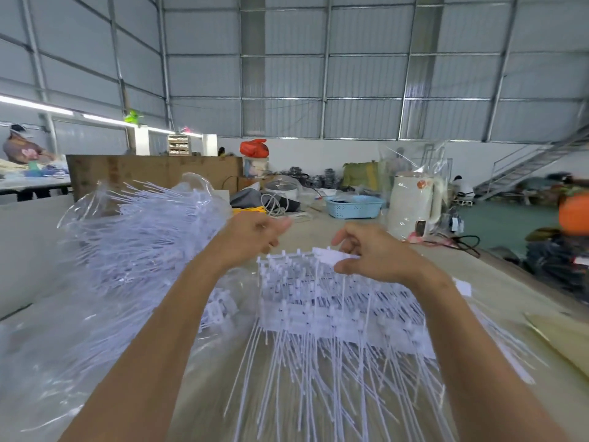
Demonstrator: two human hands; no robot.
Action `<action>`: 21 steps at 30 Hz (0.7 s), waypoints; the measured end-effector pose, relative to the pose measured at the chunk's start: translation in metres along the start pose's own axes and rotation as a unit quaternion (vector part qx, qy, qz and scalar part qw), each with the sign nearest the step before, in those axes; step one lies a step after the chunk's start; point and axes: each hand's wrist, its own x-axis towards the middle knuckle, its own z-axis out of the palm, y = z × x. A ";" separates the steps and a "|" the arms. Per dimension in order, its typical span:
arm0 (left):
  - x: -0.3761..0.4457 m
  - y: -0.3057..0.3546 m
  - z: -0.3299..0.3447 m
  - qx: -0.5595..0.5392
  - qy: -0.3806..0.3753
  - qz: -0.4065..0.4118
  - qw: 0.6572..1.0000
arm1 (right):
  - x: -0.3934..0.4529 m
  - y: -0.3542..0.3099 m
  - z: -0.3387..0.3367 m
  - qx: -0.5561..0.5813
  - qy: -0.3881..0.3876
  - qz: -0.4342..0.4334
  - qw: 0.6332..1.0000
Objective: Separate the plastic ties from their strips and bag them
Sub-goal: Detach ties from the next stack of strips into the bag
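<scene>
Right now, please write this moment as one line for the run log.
stage: separating | right hand: pinches strip of ties | left hand: above strip, curled, grip unclear | clear bag: left, holds ties

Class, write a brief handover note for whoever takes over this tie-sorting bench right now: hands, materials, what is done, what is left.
Left hand: raised over the table, fingers loosely curled, apparently holding nothing.
Right hand: pinches the far edge of the white plastic tie strip stack lying on the table.
Clear plastic bag at left already holds many loose white ties.
Left: separate the remaining stack, then bag those ties.
</scene>
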 end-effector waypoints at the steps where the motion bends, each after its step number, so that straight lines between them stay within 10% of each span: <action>1: -0.006 0.014 0.012 -0.072 -0.054 0.002 0.996 | 0.000 -0.001 0.001 0.001 0.005 -0.008 1.000; 21: -0.002 0.016 0.090 -0.290 -0.036 -0.124 0.948 | -0.002 -0.004 0.004 -0.164 0.011 -0.044 0.985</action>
